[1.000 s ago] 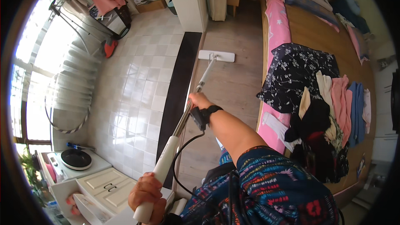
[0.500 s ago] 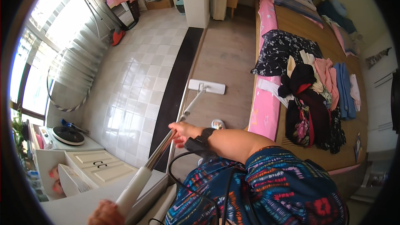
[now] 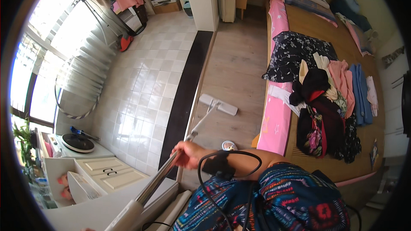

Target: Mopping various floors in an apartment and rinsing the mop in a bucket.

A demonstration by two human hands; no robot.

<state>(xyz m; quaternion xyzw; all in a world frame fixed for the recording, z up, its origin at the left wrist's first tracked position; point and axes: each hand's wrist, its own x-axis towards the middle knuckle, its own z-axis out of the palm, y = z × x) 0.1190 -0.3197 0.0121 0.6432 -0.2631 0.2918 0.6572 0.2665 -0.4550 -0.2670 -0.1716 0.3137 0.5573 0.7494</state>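
A flat mop with a white rectangular head [image 3: 226, 107] rests on the wooden floor strip, its head turned at an angle. Its silver pole [image 3: 160, 179] slants down to a thick white handle [image 3: 126, 214] at the lower left. My right hand [image 3: 187, 155] is closed round the pole about midway, with a dark band and a black cable at the wrist. Only a sliver of my left hand [image 3: 87, 229] shows at the bottom edge, beside the white handle; its fingers are hidden.
Right of the floor strip is a bed with a pink edge [image 3: 274, 130] and a clothes pile [image 3: 319, 115]. A dark threshold [image 3: 185, 85] borders pale tiles on the left. A cream cabinet [image 3: 102, 173] stands lower left. A white shoe [image 3: 229, 145] is near my right forearm.
The mop head has come nearer to me and turned, its right end now lower. My left hand has slid down almost out of view. My right hand keeps its hold.
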